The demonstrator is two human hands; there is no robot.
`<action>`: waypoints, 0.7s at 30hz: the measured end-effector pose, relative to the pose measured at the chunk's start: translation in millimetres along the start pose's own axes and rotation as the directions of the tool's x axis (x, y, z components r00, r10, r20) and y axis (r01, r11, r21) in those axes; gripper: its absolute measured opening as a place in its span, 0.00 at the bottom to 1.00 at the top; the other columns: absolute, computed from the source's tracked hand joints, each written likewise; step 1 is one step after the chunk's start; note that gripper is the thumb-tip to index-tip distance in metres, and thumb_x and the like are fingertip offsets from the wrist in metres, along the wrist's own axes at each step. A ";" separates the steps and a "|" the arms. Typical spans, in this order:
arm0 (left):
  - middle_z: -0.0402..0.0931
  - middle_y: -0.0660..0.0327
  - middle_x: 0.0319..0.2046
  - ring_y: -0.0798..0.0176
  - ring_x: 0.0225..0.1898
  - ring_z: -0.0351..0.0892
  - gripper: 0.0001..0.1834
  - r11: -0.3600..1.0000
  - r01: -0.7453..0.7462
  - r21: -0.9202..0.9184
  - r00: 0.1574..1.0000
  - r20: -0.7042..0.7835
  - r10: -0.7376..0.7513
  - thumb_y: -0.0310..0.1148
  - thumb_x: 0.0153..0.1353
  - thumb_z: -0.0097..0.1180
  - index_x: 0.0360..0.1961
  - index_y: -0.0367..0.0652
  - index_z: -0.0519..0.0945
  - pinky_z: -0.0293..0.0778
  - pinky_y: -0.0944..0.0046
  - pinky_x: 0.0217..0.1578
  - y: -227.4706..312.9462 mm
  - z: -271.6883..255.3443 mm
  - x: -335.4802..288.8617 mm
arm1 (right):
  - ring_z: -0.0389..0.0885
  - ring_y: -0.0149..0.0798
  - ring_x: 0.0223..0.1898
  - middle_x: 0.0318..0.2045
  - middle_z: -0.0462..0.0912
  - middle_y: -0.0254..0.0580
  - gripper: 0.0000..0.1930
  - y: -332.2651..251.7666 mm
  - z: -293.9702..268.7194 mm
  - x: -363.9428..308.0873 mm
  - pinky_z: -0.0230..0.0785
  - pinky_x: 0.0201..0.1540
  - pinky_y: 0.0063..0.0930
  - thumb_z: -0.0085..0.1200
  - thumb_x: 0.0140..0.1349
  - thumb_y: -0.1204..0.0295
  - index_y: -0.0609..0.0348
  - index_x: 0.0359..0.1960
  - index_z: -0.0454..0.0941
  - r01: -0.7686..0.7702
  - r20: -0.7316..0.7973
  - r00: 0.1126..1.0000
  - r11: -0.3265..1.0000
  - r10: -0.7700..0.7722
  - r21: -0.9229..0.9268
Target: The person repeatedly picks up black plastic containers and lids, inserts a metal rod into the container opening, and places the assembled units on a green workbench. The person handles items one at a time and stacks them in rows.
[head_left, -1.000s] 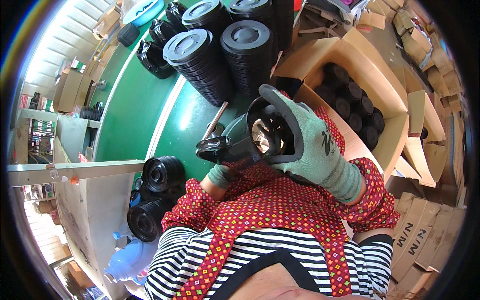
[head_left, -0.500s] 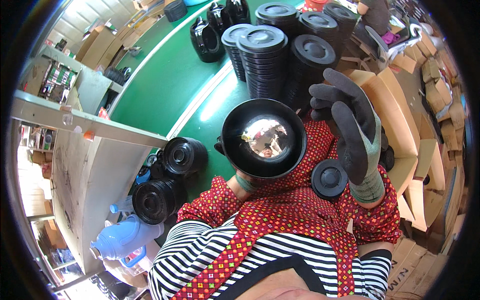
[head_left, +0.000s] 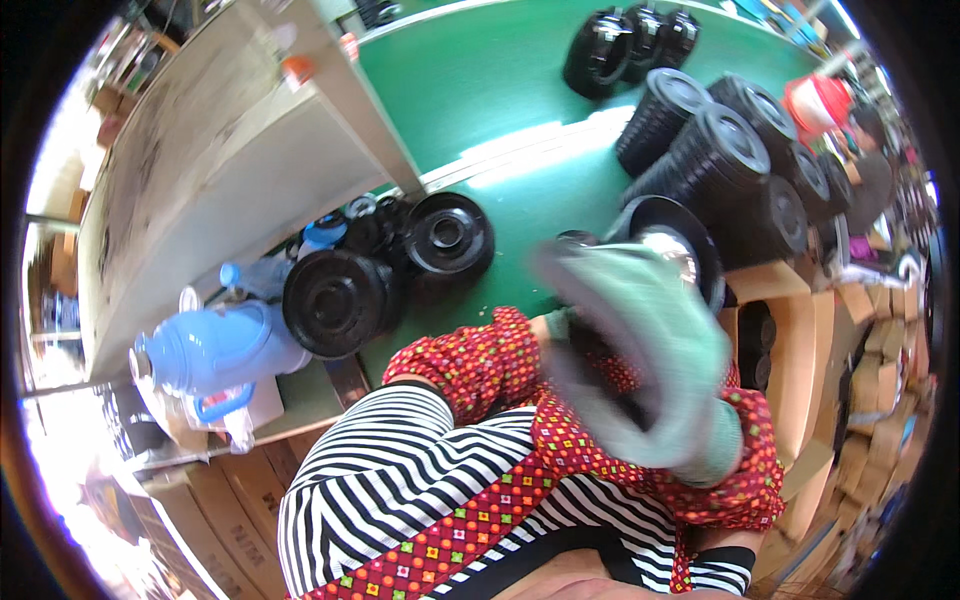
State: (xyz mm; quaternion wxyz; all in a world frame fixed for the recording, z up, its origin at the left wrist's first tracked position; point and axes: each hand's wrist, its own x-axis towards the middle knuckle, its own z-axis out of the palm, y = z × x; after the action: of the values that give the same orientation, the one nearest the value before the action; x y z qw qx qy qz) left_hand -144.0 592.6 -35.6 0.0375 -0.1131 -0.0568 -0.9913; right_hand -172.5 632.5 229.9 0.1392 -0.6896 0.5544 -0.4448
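Observation:
A glossy black bowl (head_left: 648,214) with a mirror-like bright spot inside is tilted beyond my hands, its lower part covered. My left hand (head_left: 566,328), in a green-cuffed glove, reaches under it and appears to hold it; its fingers are hidden behind my right hand. Smeared by motion, my right hand (head_left: 645,350) in a green and grey glove crosses in front of the bowl. Its fingers curve, but the blur hides whether they hold anything. Stacks of ribbed black lids (head_left: 735,140) stand on the green table (head_left: 470,90) just past the bowl.
Black round parts (head_left: 335,305) lie at the left beside a blue thermos jug (head_left: 225,345). A grey metal panel (head_left: 250,130) rises there. Several glossy black housings (head_left: 598,55) stand at the far side. An open cardboard box (head_left: 805,350) is at my right.
My view has turned, shifting the table things. My right hand, spread and raised before, has swung down and left across the bowl. The round black lid in my lap is now hidden.

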 end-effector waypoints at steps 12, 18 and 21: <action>0.59 0.51 0.77 0.49 0.76 0.62 0.37 0.959 0.046 0.280 0.985 -0.174 0.003 0.54 0.76 0.47 0.78 0.47 0.59 0.60 0.46 0.76 24.2 -32.2 -35.1 | 0.34 0.76 0.80 0.81 0.38 0.71 0.63 128.7 192.4 69.9 0.27 0.77 0.77 0.64 0.51 0.28 0.36 0.83 0.46 -0.106 0.441 0.725 0.718 0.529 -0.688; 0.60 0.52 0.77 0.49 0.76 0.61 0.36 0.933 0.083 0.350 0.980 -0.198 -0.013 0.53 0.76 0.48 0.78 0.47 0.60 0.59 0.46 0.76 30.4 -37.0 -46.6 | 0.60 0.66 0.75 0.76 0.56 0.63 0.56 155.6 208.7 72.2 0.59 0.73 0.60 0.60 0.65 0.41 0.48 0.83 0.37 -0.641 0.241 0.488 0.532 0.839 -0.553; 0.60 0.52 0.76 0.49 0.76 0.61 0.36 0.918 0.089 0.386 0.978 -0.207 -0.007 0.53 0.76 0.48 0.78 0.47 0.60 0.58 0.46 0.77 33.6 -37.6 -52.0 | 0.79 0.56 0.63 0.61 0.77 0.57 0.39 167.5 207.6 70.8 0.73 0.64 0.48 0.60 0.68 0.52 0.55 0.75 0.59 -0.608 0.196 0.572 0.572 0.796 -0.550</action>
State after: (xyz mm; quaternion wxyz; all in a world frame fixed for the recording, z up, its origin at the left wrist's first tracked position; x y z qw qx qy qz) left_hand -98.8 558.0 -80.4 0.0405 -0.0009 -0.2535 -0.9665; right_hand -121.1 449.0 30.2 0.2721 -0.4929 0.8245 -0.0558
